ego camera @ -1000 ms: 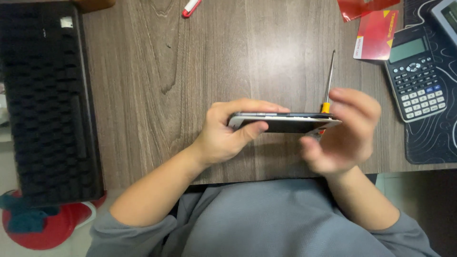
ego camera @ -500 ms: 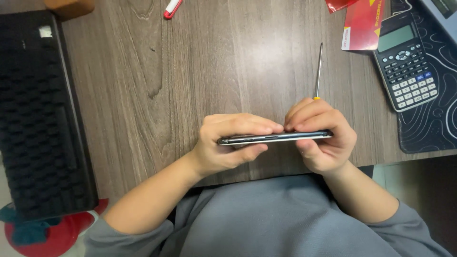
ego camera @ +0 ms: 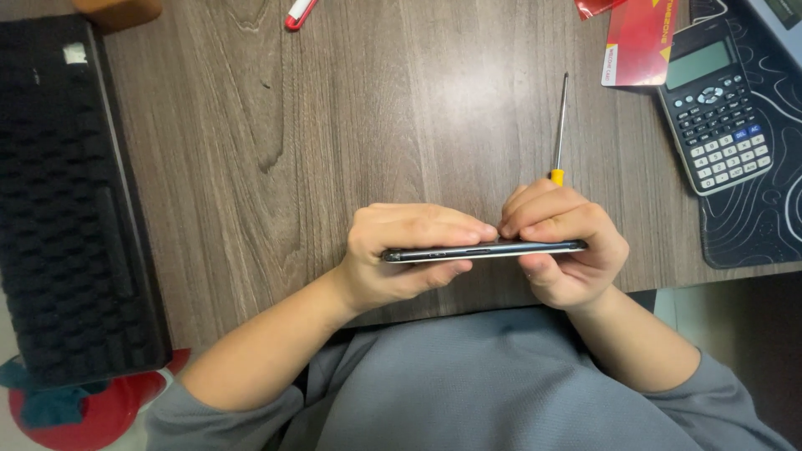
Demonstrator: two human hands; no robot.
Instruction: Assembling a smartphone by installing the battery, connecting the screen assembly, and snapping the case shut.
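Both hands grip a slim dark phone (ego camera: 484,250) edge-on above the wooden worktop (ego camera: 334,150).
Left hand (ego camera: 401,255) clasps its 9 o'clock end, right hand (ego camera: 568,246) its 3 o'clock end; a yellow-handled screwdriver (ego camera: 560,125) lies at 12 o'clock.

Phone (ego camera: 484,250): thin dark slab, seen edge-on, side buttons facing camera, level, long axis left-right, held above the near table edge. Screwdriver (ego camera: 560,134): slim metal shaft, yellow handle mostly hidden, pointing away across the table, just behind the phone's right end.
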